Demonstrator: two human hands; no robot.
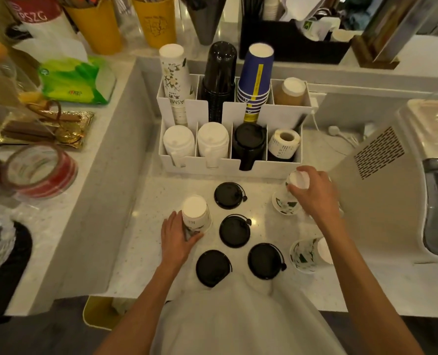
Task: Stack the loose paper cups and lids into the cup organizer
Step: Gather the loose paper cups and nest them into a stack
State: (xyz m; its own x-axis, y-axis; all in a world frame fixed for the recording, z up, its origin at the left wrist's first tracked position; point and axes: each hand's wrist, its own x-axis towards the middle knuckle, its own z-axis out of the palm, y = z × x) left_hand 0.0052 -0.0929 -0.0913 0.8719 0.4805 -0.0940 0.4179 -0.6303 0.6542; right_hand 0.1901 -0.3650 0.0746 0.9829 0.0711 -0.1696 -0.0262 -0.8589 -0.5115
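A white cup organizer (pixel 228 165) stands at the back of the counter with stacks of cups in its rear slots and lids in its front slots. My left hand (pixel 175 239) grips an upside-down floral paper cup (pixel 196 213) on the counter. My right hand (pixel 315 193) holds another upside-down floral cup (pixel 288 198) by its base, near the organizer's right corner. A third floral cup (pixel 308 254) lies on its side at the right. Several black lids lie between my hands, such as one lid (pixel 229 195) at the back and another lid (pixel 212 268) near the front edge.
A beige machine (pixel 381 190) rises just right of my right hand. A raised ledge on the left carries a tape roll (pixel 40 172), a green tissue pack (pixel 77 82) and yellow cups (pixel 156 21). A black box (pixel 292 44) sits behind the organizer.
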